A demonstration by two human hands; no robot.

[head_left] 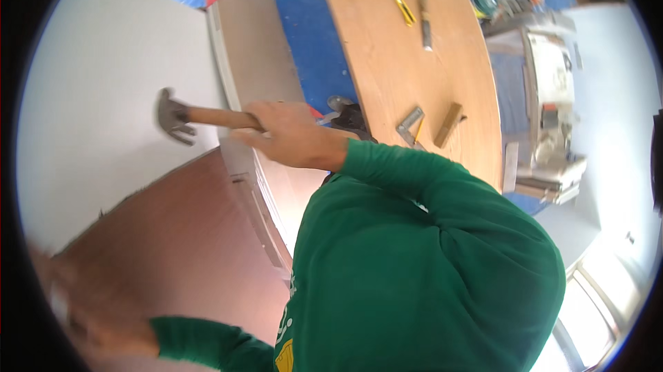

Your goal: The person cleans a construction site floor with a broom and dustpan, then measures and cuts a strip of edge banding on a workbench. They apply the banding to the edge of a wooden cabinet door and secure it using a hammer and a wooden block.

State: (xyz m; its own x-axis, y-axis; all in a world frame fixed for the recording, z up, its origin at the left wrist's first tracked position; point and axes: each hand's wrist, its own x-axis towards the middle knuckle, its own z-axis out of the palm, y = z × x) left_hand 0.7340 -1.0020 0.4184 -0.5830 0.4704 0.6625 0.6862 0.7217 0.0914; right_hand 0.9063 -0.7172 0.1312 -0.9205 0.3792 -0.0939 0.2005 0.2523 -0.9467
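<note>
Up at the middle of the view, your right hand point(290, 134) is wrapped tight round the wooden handle of a claw hammer point(185, 118), fingers curled over the shaft near its end. Your wrist is bent, your green sleeve point(414, 185) reaches in from the lower right, and the arm stretches out across your chest toward the left. The hammer lies nearly level, steel head out to the left with its claw pointing down, right against the white wall panel point(103, 75).

Down in the lower left corner, your left hand point(83, 310) is badly blurred; it sits at the reddish-brown board point(179, 248) below the white panel, and I cannot tell whether it is open or gripping anything. Its green sleeve comes in along the bottom edge.

Just beyond your right hand, a grey board point(255, 40) stands on edge beside the panel. Further right lies the long plywood tabletop point(400, 82), over blue floor covering point(318, 40). On it: a yellow utility knife point(402, 8), a chisel point(425, 20) just beside it, a metal try square point(411, 125) and a small wooden block point(449, 123) nearer you.
</note>
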